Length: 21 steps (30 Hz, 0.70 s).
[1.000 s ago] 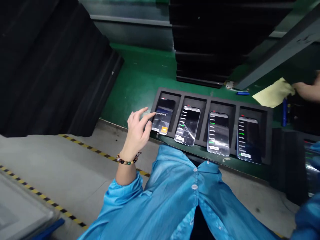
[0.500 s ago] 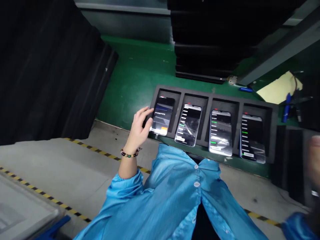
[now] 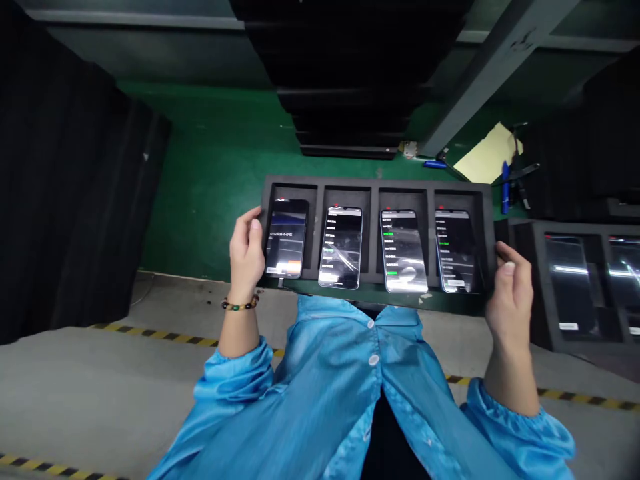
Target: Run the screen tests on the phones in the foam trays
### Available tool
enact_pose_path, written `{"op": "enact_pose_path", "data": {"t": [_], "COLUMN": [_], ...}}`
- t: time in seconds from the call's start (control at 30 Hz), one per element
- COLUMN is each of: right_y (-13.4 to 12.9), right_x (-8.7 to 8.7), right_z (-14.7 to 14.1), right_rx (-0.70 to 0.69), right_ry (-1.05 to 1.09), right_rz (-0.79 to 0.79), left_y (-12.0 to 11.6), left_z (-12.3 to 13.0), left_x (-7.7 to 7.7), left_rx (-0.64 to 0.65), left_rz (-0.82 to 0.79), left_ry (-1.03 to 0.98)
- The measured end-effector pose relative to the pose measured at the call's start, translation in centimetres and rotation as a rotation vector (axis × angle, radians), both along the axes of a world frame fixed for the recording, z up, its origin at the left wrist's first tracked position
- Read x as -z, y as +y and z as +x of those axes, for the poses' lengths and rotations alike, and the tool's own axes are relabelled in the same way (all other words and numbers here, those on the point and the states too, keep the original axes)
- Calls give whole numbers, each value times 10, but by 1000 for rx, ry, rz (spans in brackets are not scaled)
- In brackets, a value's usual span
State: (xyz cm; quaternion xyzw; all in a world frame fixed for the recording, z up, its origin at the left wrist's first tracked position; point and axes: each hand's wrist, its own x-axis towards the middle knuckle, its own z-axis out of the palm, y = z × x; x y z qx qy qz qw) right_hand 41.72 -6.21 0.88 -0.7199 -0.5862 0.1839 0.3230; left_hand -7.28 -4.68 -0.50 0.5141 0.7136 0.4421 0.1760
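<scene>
Phones (image 3: 341,247) overlap the tray's (image 3: 374,183) near rim, my left hand (image 3: 246,259) and right hand (image 3: 511,308) pinching its opposite ends, where even, level support best prevents sliding.

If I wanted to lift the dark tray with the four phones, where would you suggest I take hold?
I'd grip the two short end walls of the tray, left hand and right hand coming from opposite sides: it is long, and several phones lie over its near wall.
</scene>
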Motion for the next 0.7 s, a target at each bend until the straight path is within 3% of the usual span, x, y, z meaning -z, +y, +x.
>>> {"op": "enact_pose_path", "data": {"t": [0.1,0.2,0.3,0.4,0.5,0.57,0.63,0.7], "right_y": [4,7,13,30,53,58,41,1], "right_x": [-13,-30,-42,-43,-38,-39,-49,-65], "right_z": [-5,-21,-44,-70,-91,-97,-92,-74], "right_rx": [-110,-278,-466,-597,-611,-593,-640,-767], "right_ry": [-77,-227,-285,-336,-382,-406,-401,-334], "right_rz": [35,80,46,-27,-92,-147,-223,-282], "left_y": [-12,-21,-19,-4,12,14,4,-13], "left_z": [27,67,108,143,173,184,182,166], "left_x": [-26,-50,-59,-54,-46,-50,-69,-103], "left_rx": [81,398,627,682,642,622,676,889], "left_rz": [63,53,-6,-52,-98,-164,-253,-327], "left_ry": [213,321,410,457,468,478,460,361]}}
